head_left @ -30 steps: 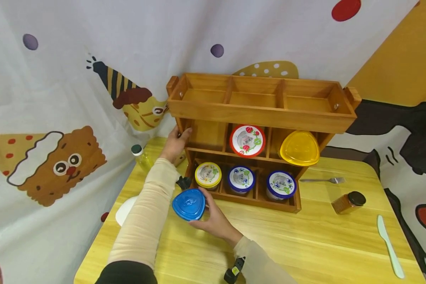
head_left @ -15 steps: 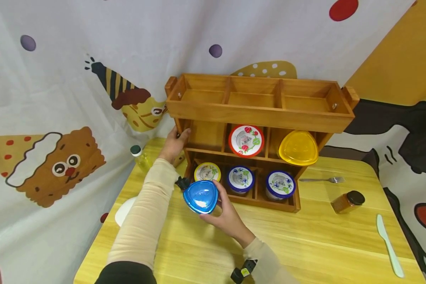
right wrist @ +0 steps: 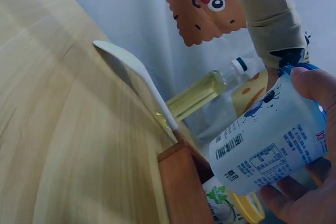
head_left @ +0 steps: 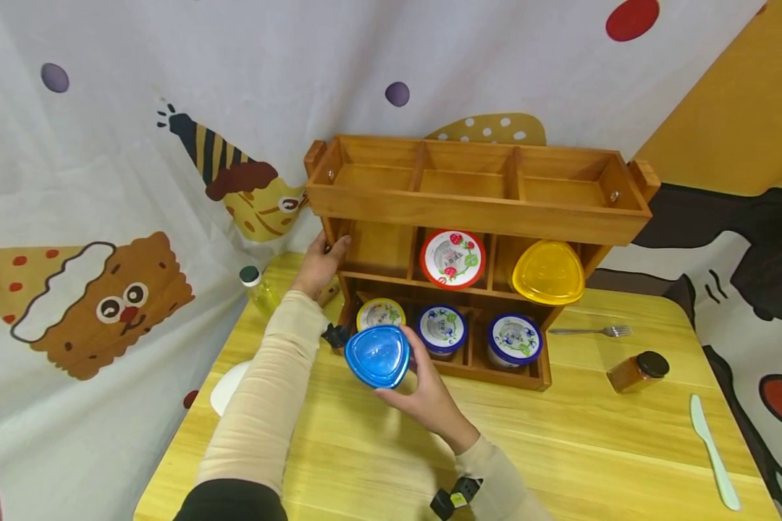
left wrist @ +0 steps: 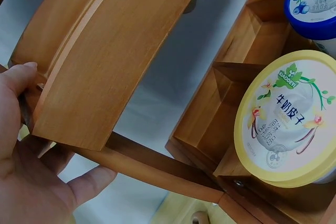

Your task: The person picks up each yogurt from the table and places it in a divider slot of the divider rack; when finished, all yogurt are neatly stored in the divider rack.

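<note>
My right hand (head_left: 430,398) grips a white printed cup (right wrist: 268,135) with a blue rounded-triangular lid (head_left: 378,356), just in front of the lower left of a wooden shelf rack (head_left: 482,211). Its thumb and fingers go round the cup near the lid. My left hand (head_left: 316,269) holds the rack's left side, thumb inside and fingers outside. On the lower tier stand a yellow-lidded tub (left wrist: 289,119), partly covered by the cup in the head view, and two blue-lidded tubs (head_left: 442,329). The middle tier bears a red-lidded tub (head_left: 452,259) and a yellow-lidded container (head_left: 549,273).
An oil bottle (head_left: 259,291) with a dark cap stands left of the rack. A white paddle-shaped utensil (right wrist: 134,64) lies by the left arm. To the right are a fork (head_left: 602,331), a dark-lidded jar (head_left: 638,371) and a pale green knife (head_left: 715,452).
My right hand has carried the blue-lidded cup rightward and slightly up, so it now overlaps the yellow-lidded tub in the head view. The left hand keeps its place on the rack.
</note>
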Motion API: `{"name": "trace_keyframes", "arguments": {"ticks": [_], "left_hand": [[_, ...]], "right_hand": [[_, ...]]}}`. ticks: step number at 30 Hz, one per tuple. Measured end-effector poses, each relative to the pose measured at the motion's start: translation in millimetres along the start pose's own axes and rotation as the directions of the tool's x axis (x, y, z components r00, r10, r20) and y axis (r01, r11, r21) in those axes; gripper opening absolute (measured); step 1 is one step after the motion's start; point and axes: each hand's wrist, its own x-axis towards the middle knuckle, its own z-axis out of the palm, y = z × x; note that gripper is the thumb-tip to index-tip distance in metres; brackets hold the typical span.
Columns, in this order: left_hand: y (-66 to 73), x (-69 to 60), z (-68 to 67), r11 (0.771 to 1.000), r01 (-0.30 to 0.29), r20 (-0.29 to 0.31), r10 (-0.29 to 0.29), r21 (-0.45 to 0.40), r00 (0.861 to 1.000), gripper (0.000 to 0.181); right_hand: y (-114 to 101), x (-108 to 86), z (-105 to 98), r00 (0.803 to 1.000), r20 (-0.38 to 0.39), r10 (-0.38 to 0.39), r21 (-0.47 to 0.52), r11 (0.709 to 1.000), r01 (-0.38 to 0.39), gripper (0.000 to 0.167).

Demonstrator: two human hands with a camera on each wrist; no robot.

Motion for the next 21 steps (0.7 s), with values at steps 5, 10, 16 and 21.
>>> {"name": "trace_keyframes", "arguments": {"ticks": [5, 10, 16, 21], "left_hand": [[2.1, -1.8, 0.1, 1.0, 0.011, 0.001, -0.011, 0.0, 1.0, 0.052], [-10.9, 9.4, -1.6, 1.0, 0.013, -0.005, -0.013, 0.013, 1.0, 0.052], [-29.0, 22.5, -2.3, 0.999, 0.007, -0.029, -0.006, 0.045, 1.0, 0.055], [-28.3, 21.9, -2.1, 0.997, 0.017, -0.033, -0.015, 0.072, 0.999, 0.057]], "right_hand": [[-10, -0.5, -6, 0.999, -0.025, 0.031, 0.004, 1.0, -0.031, 0.103], [-28, 0.4, -15, 0.998, -0.058, 0.001, 0.008, 1.0, 0.0, 0.103], [-55, 5.3, -26, 0.991, -0.07, -0.118, 0.016, 0.993, 0.119, 0.106], [-73, 13.8, -33, 0.974, -0.074, -0.215, 0.026, 0.976, 0.217, 0.107]]}}
